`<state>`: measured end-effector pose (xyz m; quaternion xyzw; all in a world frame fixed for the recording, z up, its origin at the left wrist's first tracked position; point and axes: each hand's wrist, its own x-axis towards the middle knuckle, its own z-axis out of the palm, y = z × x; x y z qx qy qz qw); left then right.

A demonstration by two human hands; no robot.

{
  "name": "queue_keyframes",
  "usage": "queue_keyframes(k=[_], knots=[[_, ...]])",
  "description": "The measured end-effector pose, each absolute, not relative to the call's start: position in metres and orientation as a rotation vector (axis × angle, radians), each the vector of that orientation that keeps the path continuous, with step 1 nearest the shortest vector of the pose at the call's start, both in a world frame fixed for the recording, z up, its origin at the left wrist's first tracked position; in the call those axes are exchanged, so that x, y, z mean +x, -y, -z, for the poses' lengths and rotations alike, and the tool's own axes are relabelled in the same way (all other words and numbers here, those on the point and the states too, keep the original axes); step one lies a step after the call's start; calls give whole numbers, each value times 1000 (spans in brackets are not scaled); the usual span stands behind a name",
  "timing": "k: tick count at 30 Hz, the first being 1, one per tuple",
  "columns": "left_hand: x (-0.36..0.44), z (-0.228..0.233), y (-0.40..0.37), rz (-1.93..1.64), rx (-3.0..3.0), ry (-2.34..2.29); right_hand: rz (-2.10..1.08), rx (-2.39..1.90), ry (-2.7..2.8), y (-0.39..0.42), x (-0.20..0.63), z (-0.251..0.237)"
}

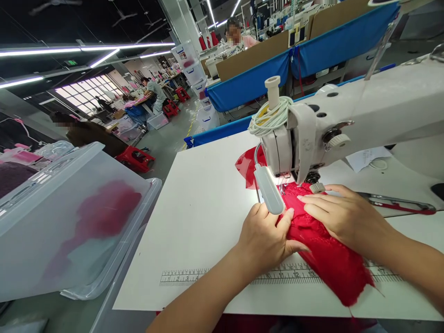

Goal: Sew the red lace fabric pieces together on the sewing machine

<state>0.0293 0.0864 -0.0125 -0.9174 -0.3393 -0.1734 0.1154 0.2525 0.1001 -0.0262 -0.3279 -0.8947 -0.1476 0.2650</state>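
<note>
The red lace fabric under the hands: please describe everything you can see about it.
The red lace fabric looks thin and slightly see-through, with frayed edges. It lies flat on the white table, across the printed ruler, and passes under the sewing machine head, with a red piece showing behind it. The left hand presses its left edge; the right hand rests flat on top.

My left hand (pixel 265 238) and right hand (pixel 342 215) lie side by side on the fabric (pixel 326 249), which runs from under the sewing machine (pixel 347 122) head toward me across the ruler (pixel 194 276) at the near edge of the table (pixel 204 203). The lamp (pixel 268 188) hangs just above my left hand, and scissors (pixel 395 202) lie on the table to my right, behind my forearm. A bin (pixel 65 217) stands off the table's left side.
</note>
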Motion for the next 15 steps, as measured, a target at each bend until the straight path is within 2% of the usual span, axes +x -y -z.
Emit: queue_keyframes(k=[8,15], knots=[[26,15,-92,509,-2666,974,460,-890,2480,-107,252,22],[24,14,-99,519,-2661,954,341,-887,2418,-118,261,30]])
